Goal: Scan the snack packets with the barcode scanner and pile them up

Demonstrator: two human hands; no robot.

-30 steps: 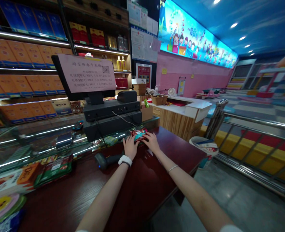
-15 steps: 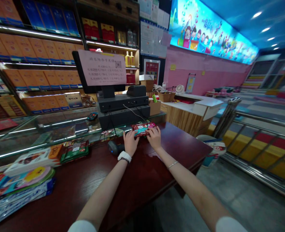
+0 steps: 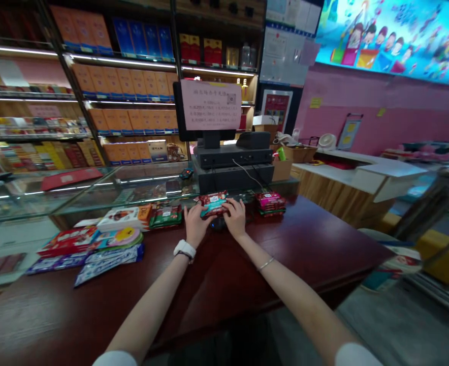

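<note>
My left hand [image 3: 197, 224] and my right hand [image 3: 235, 218] grip the two ends of a red-and-teal snack packet [image 3: 213, 204], fingers closed on it. They hold it above the dark red desk, in front of the black register base. Just below the packet lies a black handheld scanner [image 3: 218, 224], partly hidden by my hands. To the right of my right hand sits a stack of pink and red packets [image 3: 270, 203]. Left of my left hand are green packets [image 3: 165, 216], beside a white-and-orange box [image 3: 123, 218].
A register screen with a pink paper sign [image 3: 212, 107] stands behind the hands. At left lie a red package [image 3: 69, 241] and blue-white packs [image 3: 108, 262]. The glass counter [image 3: 140, 178] edges the desk [image 3: 217, 284]. A small cardboard box [image 3: 281, 169] is right of the register.
Both hands have carried the red-and-teal packet left, away from the pink packet stack and over the scanner. My view has turned left.
</note>
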